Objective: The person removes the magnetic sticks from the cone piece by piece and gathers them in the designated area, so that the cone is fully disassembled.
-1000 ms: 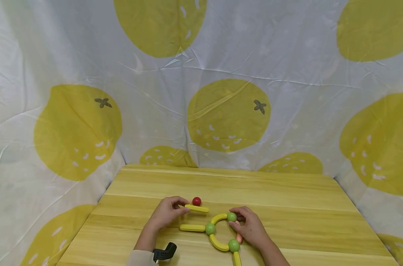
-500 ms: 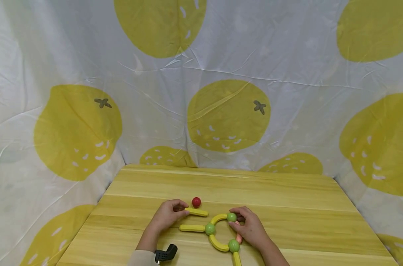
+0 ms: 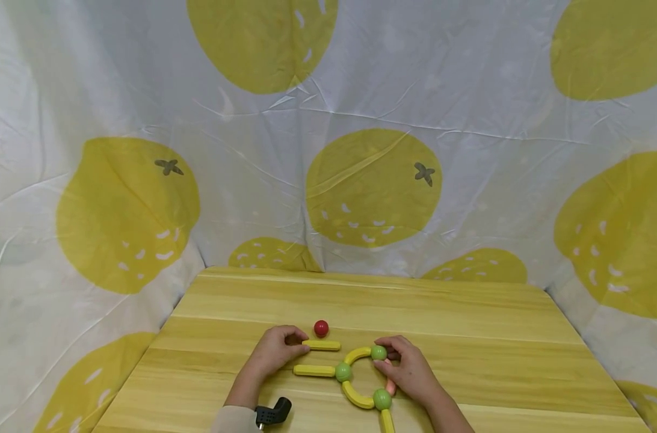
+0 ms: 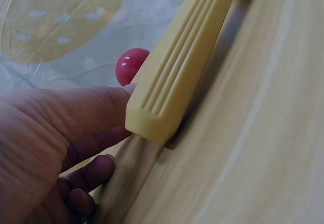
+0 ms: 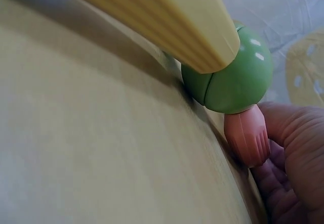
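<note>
My left hand pinches one end of a straight yellow magnetic rod between thumb and fingers. Just behind that rod sits a red ball. Nearer me lies another straight yellow rod, joined to a green ball; in the left wrist view this rod hides most of the held one. Two curved yellow rods, green balls and a pink curved rod form a ring. My right hand holds the ring's far green ball, thumb and finger on either side, its palm over the pink rod.
From the ring's near green ball, a straight yellow rod runs toward me. All of it is on a wooden table, backed by a lemon-print cloth. A black device sits at my left wrist.
My left hand has drawn the yellow rod slightly toward me, and the rod now lies more nearly parallel to the one below it. The right hand and the ring have stayed put.
</note>
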`<state>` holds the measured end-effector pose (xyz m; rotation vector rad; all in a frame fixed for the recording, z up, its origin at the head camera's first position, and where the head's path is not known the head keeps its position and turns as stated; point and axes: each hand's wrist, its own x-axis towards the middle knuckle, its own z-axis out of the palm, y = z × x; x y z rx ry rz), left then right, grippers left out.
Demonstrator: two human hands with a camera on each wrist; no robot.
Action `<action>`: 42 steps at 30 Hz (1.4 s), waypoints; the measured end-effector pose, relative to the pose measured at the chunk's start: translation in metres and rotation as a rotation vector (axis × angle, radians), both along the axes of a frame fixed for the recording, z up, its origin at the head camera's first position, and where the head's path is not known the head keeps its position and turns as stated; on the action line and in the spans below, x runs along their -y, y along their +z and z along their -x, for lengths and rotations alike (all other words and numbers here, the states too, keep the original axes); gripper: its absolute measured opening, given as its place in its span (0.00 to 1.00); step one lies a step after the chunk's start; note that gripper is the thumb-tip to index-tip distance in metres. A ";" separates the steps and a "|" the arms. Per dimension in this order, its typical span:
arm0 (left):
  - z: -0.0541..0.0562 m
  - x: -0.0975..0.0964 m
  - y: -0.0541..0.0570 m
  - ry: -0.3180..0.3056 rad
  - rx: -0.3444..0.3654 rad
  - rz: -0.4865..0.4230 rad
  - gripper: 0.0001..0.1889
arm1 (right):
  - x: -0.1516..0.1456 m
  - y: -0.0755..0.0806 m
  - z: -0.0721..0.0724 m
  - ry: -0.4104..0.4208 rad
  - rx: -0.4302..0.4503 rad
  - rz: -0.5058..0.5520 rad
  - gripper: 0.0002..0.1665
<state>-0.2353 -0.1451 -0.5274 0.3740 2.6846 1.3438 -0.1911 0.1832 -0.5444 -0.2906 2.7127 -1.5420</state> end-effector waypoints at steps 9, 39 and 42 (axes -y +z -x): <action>0.000 0.000 0.000 0.000 -0.007 0.001 0.12 | -0.006 0.003 0.000 0.021 0.028 -0.012 0.25; -0.021 -0.018 0.037 -0.274 0.167 0.056 0.10 | -0.029 0.037 -0.005 -0.061 0.029 -0.172 0.24; -0.020 -0.019 0.034 -0.275 0.161 0.085 0.09 | -0.023 0.048 -0.007 -0.038 0.011 -0.172 0.22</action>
